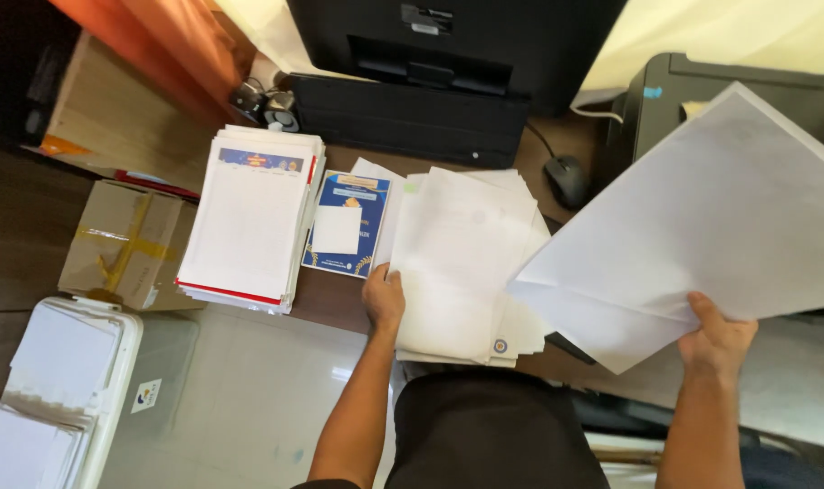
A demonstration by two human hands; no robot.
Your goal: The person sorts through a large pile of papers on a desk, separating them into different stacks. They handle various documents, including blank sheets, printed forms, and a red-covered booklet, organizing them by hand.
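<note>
white sheets (702,217), a few held together, blank side up, raised and tilted above the right end of the worktop (330,303); gripped at the lower edge by the right hand (715,340), fingers closed around the paper, thumb on top.

loose paper stack (462,263), white, fanned and uneven, lying flat on the worktop between the two hands; the left hand (385,299) rests on its left edge, fingers curled against the sheets, not lifting them.

blue booklet (348,225), with a small white note on its cover, flat on the worktop just beyond the left hand, touching the loose stack's left side.

printed sheet pile (249,217), tall and squared, coloured header at the far end and a red line near the close edge, further left of the left hand, beside the booklet.

cardboard box (126,244), taped in yellow, well left of the left hand, off the worktop.

white plastic crate (113,380), holding more white paper, near left, below the box.

black printer (448,63), beyond both hands, at the back of the worktop.

computer mouse (568,179), dark, beyond the loose stack, partly under the raised sheets' edge.

second dark machine (684,100), behind the raised sheets, mostly hidden.
</note>
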